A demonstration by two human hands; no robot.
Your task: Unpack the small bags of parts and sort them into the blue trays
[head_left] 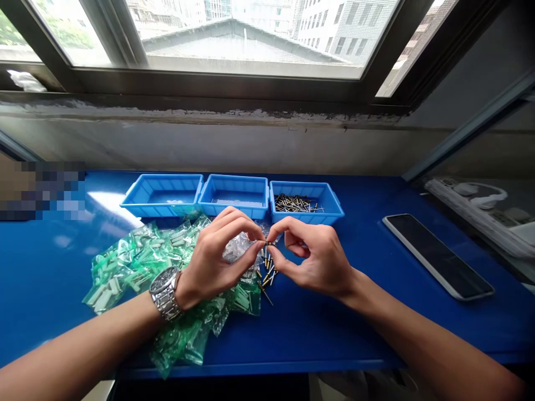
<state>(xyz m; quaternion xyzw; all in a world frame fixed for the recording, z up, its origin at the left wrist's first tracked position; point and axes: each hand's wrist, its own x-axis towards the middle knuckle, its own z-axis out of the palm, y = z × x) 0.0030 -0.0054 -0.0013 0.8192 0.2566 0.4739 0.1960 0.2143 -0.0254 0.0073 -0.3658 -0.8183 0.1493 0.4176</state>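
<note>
Between the fingertips of both hands is a small metal pin (271, 243) with dark and brass-coloured parts. My left hand (219, 256), above the green bags, pinches one end with thumb and forefinger. At the other end, my right hand (315, 256) pinches it the same way. Several loose pins (267, 270) with brass-coloured and dark ends lie on the blue table just below the fingertips. Green plastic bags (146, 253) of small pale pieces spread out under and left of my left hand. Part of a clear bag (240, 248) shows behind my left fingers.
Three blue bins stand in a row behind my hands. The right bin (330, 209) holds many pins; the middle bin (234, 213) and left bin (161, 210) hold small pale bits. A phone (437, 256) lies to the right. A window sill (225, 114) runs along the back.
</note>
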